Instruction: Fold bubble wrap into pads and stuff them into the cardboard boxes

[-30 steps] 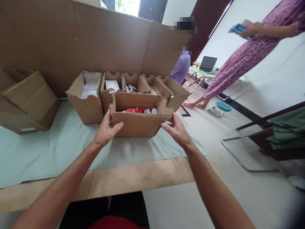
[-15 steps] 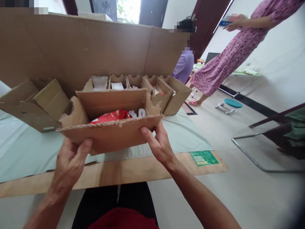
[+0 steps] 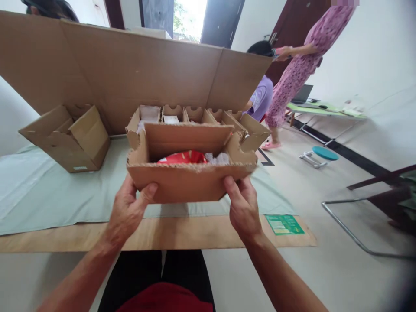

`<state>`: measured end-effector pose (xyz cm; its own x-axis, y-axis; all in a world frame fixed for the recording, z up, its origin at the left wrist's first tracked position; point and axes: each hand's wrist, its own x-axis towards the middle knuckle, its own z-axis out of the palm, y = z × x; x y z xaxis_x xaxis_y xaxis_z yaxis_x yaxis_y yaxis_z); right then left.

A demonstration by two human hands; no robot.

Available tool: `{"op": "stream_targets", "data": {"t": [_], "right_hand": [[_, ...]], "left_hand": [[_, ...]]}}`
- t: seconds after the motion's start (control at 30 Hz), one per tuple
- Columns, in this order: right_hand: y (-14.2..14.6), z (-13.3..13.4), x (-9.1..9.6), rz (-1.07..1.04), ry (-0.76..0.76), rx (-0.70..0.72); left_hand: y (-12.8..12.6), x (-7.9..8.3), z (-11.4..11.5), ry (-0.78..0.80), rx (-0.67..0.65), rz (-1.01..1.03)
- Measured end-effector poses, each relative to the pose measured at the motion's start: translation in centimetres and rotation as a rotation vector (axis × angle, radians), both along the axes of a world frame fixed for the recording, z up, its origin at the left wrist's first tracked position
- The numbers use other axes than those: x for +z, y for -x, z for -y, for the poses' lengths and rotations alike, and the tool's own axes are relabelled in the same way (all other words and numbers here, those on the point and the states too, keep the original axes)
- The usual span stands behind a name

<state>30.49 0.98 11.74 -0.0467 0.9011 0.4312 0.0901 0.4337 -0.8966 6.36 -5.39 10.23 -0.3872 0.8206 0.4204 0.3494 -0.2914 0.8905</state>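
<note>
Between my two hands hangs an open-topped cardboard box point(image 3: 191, 184), raised above the cloth. My left hand point(image 3: 131, 208) grips its lower left end, thumb on the near wall. At the lower right end my right hand point(image 3: 242, 206) grips it the same way; the fingers beneath are partly hidden. Inside lie a red packet point(image 3: 185, 157) and some crumpled whitish wrapping point(image 3: 217, 158). Just behind, a row of similar cardboard boxes point(image 3: 198, 115) stands side by side, partly covered by the held one. One of them holds a white item point(image 3: 170, 119).
A tall cardboard panel point(image 3: 146, 73) rises behind the row. More cardboard boxes point(image 3: 73, 147) stand at the left on the pale green cloth point(image 3: 107, 190). A green label point(image 3: 285, 224) marks the table's right corner. Two people point(image 3: 261, 97) are beyond, near a blue-topped stool point(image 3: 325, 153).
My hands and the held box have shifted right in view, and the box has become more level. The standing person in the pink dress appears further left.
</note>
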Motion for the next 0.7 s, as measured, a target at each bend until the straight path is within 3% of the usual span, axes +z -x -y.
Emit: {"op": "stream_targets", "data": {"t": [0.1,0.2,0.3,0.4,0.5,0.7], "right_hand": [[1.7,-2.2,2.5,0.023,-0.068,0.048],[0.0,-3.0,4.1,0.079,-0.115,-0.019],[-3.5,-1.4,3.7,0.126,-0.107,-0.142],[-5.2,0.6,2.2,0.138,-0.019,-0.182],[-3.5,0.8,0.9,0.104,0.081,-0.075],[3.9,-2.5,0.4,0.096,0.138,0.333]], "left_hand": [[1.1,2.6,-1.6,-0.096,0.045,-0.038],[-0.5,3.7,-3.9,-0.171,-0.079,0.031],[-3.3,2.4,-4.3,-0.138,-0.26,0.141],[-4.4,0.0,-2.6,-0.015,-0.327,0.205],[-2.6,-1.6,-0.3,0.075,-0.216,0.215],[3.2,-1.8,4.3,0.063,0.274,0.099]]}}
